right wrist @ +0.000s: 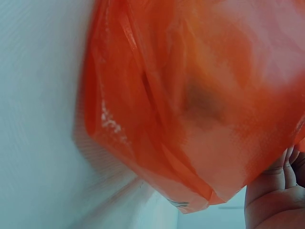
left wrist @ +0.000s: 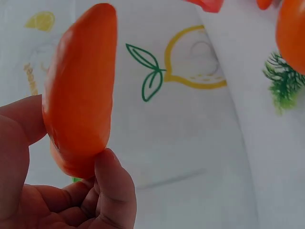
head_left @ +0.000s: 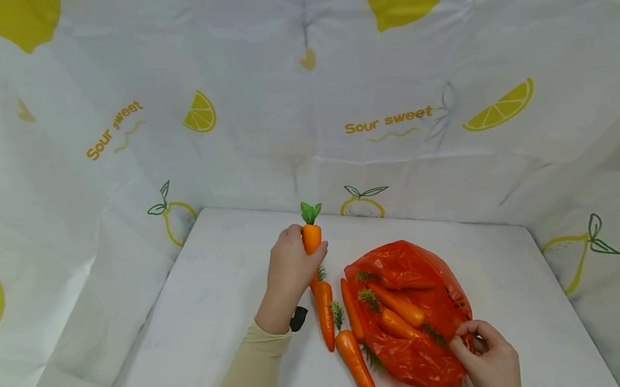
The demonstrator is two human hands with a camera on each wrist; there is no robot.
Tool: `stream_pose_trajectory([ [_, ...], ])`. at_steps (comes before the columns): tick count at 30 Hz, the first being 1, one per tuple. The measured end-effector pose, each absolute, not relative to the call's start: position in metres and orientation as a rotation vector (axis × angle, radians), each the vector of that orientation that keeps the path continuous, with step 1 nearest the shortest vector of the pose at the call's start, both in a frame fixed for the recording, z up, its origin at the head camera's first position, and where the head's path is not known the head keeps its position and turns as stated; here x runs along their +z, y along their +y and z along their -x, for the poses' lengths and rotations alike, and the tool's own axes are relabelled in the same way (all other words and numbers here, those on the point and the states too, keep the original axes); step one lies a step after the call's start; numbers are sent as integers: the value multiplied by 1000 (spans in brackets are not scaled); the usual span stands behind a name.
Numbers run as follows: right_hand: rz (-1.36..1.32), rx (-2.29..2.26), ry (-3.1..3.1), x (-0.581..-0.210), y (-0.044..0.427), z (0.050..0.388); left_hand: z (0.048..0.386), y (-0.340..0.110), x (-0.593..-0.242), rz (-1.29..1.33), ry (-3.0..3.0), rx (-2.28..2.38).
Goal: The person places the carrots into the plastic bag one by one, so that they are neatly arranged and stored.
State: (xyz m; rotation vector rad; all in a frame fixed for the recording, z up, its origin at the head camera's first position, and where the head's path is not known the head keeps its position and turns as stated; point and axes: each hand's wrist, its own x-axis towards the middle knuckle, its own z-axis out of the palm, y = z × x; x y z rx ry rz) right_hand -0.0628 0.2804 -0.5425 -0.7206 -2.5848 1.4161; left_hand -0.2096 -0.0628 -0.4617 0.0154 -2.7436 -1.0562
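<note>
My left hand [head_left: 289, 268] grips a plump orange carrot [head_left: 311, 239] with broad green leaves, raised above the far part of the table. Its smooth orange body [left wrist: 83, 90] fills much of the left wrist view, between thumb and fingers. At the right, my right hand [head_left: 490, 357] pinches the edge of a red plastic bag [head_left: 427, 370]. Several carrots [head_left: 400, 324] with feathery green tops lie in the bag's opening. Left of the bag, more carrots [head_left: 326, 318] lie on the table, one of them [head_left: 357, 365] nearest the front. The right wrist view shows mainly the bag's side [right wrist: 143, 119].
The white table [head_left: 190, 345] meets hanging white sheets [head_left: 258, 129] with lemon prints at the back and both sides. A dark band [head_left: 298, 318] sits at my left wrist.
</note>
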Motion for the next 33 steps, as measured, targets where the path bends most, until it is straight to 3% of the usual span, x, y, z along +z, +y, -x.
stream_pose_trajectory([
  [14, 725, 1392, -2552, -542, 279, 63, 206, -11, -440, 272, -2737, -999],
  [33, 702, 1407, -2521, -545, 280, 62, 193, 45, -444, 837, -2629, -887],
])
